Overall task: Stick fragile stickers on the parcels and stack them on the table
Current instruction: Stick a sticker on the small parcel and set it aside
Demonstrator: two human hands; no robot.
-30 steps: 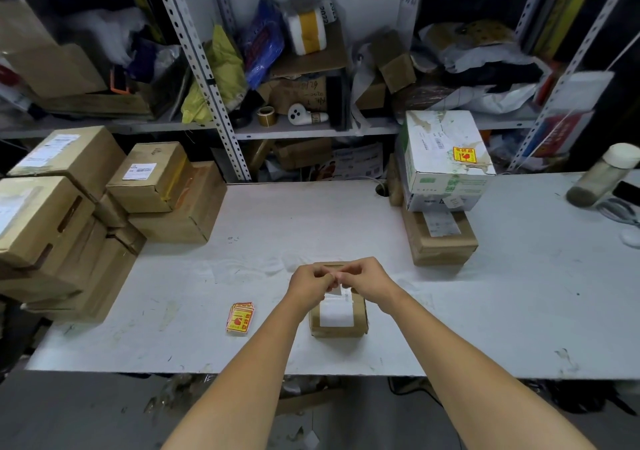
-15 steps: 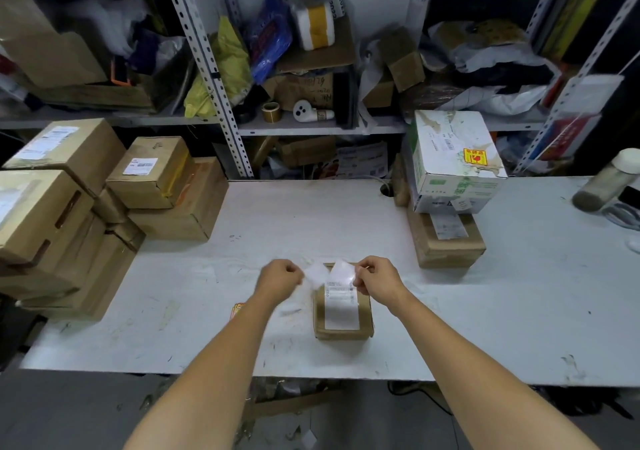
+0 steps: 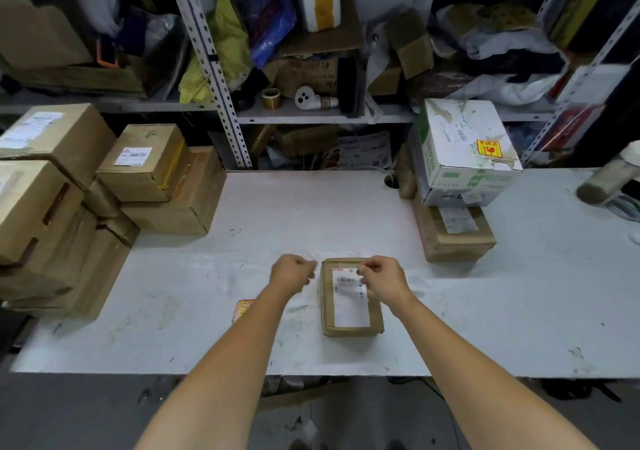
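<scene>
A small brown parcel (image 3: 351, 299) lies near the bench's (image 3: 519, 311) front edge. The right hand (image 3: 382, 278) pinches something pale at its white barcode label (image 3: 349, 297); the left hand (image 3: 292, 271) is curled shut just left, contents unclear. Fragile stickers (image 3: 242, 307) lie left, partly hidden by the forearm. Far right, a white box (image 3: 460, 151) bearing a yellow sticker (image 3: 489, 148), print unreadable, tops a brown box (image 3: 450, 234). Cardboard boxes (image 3: 104, 186) crowd the left.

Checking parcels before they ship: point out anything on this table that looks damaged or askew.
The white box at the right, already stickered, has a torn, scuffed top, and it sits off-centre on the brown box beneath, overhanging it. The small parcel between the hands looks crumpled at its edges. Nothing is spilled.
</scene>
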